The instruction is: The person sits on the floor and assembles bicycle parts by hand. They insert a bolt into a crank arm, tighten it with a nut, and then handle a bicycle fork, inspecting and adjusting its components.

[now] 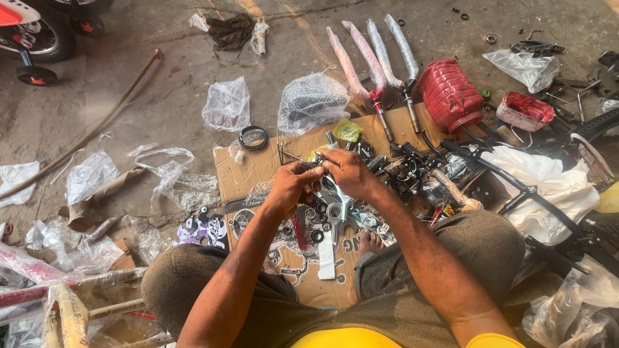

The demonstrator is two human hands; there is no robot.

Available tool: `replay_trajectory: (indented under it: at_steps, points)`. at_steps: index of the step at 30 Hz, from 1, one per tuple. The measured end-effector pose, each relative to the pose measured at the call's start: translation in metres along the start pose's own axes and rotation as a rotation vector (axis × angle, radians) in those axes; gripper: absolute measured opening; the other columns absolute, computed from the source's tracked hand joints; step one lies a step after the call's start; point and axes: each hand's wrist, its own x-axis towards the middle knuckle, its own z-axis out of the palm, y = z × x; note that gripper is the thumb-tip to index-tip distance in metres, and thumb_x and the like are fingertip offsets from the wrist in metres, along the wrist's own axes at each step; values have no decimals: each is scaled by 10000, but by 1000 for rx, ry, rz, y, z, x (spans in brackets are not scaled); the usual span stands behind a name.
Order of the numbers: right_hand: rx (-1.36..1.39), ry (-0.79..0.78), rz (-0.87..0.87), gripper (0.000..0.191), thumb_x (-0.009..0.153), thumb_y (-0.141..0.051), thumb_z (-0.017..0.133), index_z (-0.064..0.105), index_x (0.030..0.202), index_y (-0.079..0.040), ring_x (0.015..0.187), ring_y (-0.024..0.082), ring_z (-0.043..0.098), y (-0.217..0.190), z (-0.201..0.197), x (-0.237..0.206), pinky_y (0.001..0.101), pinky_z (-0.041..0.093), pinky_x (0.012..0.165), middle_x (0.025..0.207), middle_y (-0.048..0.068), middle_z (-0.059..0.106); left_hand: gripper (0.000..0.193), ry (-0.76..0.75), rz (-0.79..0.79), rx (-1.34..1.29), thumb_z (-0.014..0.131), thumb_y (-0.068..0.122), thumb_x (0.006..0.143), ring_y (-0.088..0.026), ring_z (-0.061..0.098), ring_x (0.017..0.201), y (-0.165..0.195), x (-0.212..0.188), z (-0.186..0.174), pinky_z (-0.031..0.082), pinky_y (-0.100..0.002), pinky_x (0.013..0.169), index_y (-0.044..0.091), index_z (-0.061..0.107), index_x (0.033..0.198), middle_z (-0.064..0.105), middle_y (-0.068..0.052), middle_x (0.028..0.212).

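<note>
Two bare hands meet over a silver metal bracket [336, 205] at the centre of the frame, above a flattened cardboard sheet [258, 169] strewn with small bicycle parts.

Both forearms reach in from the bottom edge, wrists bent inward. The left hand [291, 187] is closed around a small dark part at the bracket's upper end; the right hand [348, 173] curls over the same spot, fingers pinched shut, though what they grip cannot be made out. Black rings [317, 236] lie just below the hands. Four fork legs in plastic wrap [374, 55] fan out at upper centre, beside a red ribbed cover [449, 95] and a clear bag of dark parts [311, 100]. A small yellow packet [347, 130] sits above the hands. Crumpled clear bags [227, 103] litter the concrete at left.
</note>
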Motion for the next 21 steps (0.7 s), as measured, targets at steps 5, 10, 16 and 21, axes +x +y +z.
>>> replay_trajectory:
  at_steps: [5, 10, 16, 21]
  points:
    - [69, -65, 72, 300, 1017, -67, 600, 670, 1307, -90, 1082, 243, 704, -18, -8, 0, 342, 592, 924, 1123, 118, 703, 252, 4, -12, 25, 798, 232, 885, -91, 580, 555, 2, -2, 0, 467, -243, 457, 25, 670, 950, 660, -53, 705]
    - [77, -64, 117, 350, 979, -7, 581, 691, 1289, -126, 1088, 196, 675, -31, -13, 0, 310, 590, 902, 1111, 90, 670, 245, -20, -14, 4, 793, 226, 877, -93, 605, 572, 5, -6, 2, 465, -238, 448, 28, 676, 960, 662, -54, 706]
    - [97, -159, 124, 383, 977, -19, 560, 682, 1319, -140, 1028, 176, 686, -25, -13, -5, 305, 592, 867, 1071, 96, 687, 244, -56, -41, 68, 795, 233, 881, -90, 553, 501, 6, -11, 1, 433, -250, 418, 18, 693, 933, 638, -53, 681]
    - [63, -234, 187, 346, 1019, -109, 533, 642, 1347, -104, 1081, 209, 697, -22, -14, -8, 346, 574, 922, 1157, 117, 717, 282, -22, -66, 179, 811, 228, 875, -118, 544, 476, 5, -11, 2, 430, -278, 406, -18, 676, 902, 634, -71, 653]
